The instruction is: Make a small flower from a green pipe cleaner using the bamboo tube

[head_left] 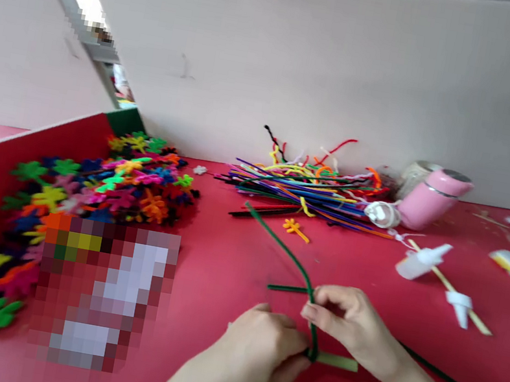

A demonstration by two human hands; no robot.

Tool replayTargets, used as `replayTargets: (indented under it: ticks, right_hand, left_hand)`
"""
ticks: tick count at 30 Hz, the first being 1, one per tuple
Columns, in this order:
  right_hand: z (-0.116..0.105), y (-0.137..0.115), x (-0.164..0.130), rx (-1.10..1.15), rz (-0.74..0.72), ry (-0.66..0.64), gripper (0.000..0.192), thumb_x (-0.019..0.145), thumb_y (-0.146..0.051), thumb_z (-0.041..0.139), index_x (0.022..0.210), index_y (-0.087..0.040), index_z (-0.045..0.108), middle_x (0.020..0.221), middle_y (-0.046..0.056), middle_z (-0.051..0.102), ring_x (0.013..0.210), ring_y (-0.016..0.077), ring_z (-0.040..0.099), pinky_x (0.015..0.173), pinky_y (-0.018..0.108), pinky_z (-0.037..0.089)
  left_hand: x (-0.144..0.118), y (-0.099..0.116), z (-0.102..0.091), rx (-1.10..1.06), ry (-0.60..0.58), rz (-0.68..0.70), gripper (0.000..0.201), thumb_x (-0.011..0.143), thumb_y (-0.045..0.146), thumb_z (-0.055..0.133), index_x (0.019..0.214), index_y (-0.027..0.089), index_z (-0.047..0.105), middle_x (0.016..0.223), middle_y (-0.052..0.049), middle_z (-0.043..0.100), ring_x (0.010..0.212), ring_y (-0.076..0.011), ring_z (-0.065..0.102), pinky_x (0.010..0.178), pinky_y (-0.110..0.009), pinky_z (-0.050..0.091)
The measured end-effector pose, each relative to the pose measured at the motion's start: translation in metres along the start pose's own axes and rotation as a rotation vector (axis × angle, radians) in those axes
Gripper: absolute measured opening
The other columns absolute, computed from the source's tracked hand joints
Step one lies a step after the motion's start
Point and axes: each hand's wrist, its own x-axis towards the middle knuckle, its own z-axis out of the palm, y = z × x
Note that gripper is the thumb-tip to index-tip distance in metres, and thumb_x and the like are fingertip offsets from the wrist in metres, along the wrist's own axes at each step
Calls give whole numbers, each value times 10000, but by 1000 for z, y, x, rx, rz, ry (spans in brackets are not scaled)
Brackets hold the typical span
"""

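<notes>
Both my hands work a dark green pipe cleaner (285, 244) low over the red table (222, 264). My left hand (263, 350) pinches its lower part near a flat light green strip (337, 362). My right hand (352, 323) grips the wire just above, where it bends. One long end of the pipe cleaner rises up and to the left; a short end sticks out leftward. Another dark green length (444, 376) runs out to the right behind my right wrist.
A pile of straight coloured pipe cleaners (307, 190) lies at the back centre, a small orange twisted piece (295, 228) before it. Several finished colourful twisted shapes (102, 190) heap on the left. A pink bottle (432, 196), white bottle (420, 260) and wooden stick (452, 290) lie right.
</notes>
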Motion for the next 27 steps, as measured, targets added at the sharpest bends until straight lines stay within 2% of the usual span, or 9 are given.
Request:
replayTargets:
  ticks: [3,7,10,14,19,23,25,27]
  right_hand:
    - [0,3,5,302,96,-86,292,729,-355,616,580,-158,460,526,-69,322,500,71,277,455,194,241]
    - [4,8,6,513,140,-89,263,716,-334,641,628,-142,483,557,-66,365,516,61,294,491,181,258]
    - [8,11,5,586,169,-64,237,721,-328,640,677,-138,505,589,-56,404,517,58,320,493,175,269]
    - [11,11,2,684,213,-7,207,726,-313,637,732,-149,512,589,-61,403,485,52,307,443,165,232]
    - [14,8,1,847,217,76,218,704,-283,663,716,-164,481,543,-76,366,486,57,280,474,175,241]
    - [17,12,3,825,126,151,236,713,-305,660,659,-158,484,529,-71,351,496,65,264,481,191,235]
    - [17,14,3,779,82,184,245,740,-307,637,620,-154,487,519,-68,344,503,68,273,489,193,243]
    - [18,16,3,757,48,221,215,743,-306,636,638,-156,522,515,-67,360,515,70,300,501,189,263]
  left_hand:
    - [2,4,-1,-94,-44,20,168,816,159,436,754,178,591,720,-20,652,636,-118,543,618,-203,365]
    - [4,10,-3,-181,-37,-13,164,794,145,457,679,160,573,642,-13,610,578,-100,491,542,-174,342]
    - [5,12,-4,-229,38,-54,192,789,148,449,620,154,539,560,9,532,506,-85,412,493,-172,315]
    - [6,11,-2,-364,136,-100,199,793,174,432,630,141,541,560,10,494,507,-85,381,491,-181,304]
    - [8,8,5,-584,348,-287,186,777,277,473,709,132,567,531,27,440,474,-84,323,440,-189,268]
    - [10,5,6,-801,581,-360,249,718,328,562,871,136,603,547,20,486,479,-92,358,450,-191,303]
    - [11,4,4,-912,631,-367,267,678,332,611,850,130,646,560,10,498,495,-92,367,453,-189,312]
    - [12,1,3,-1065,631,-404,271,659,343,637,814,123,669,524,21,462,469,-75,335,424,-178,290]
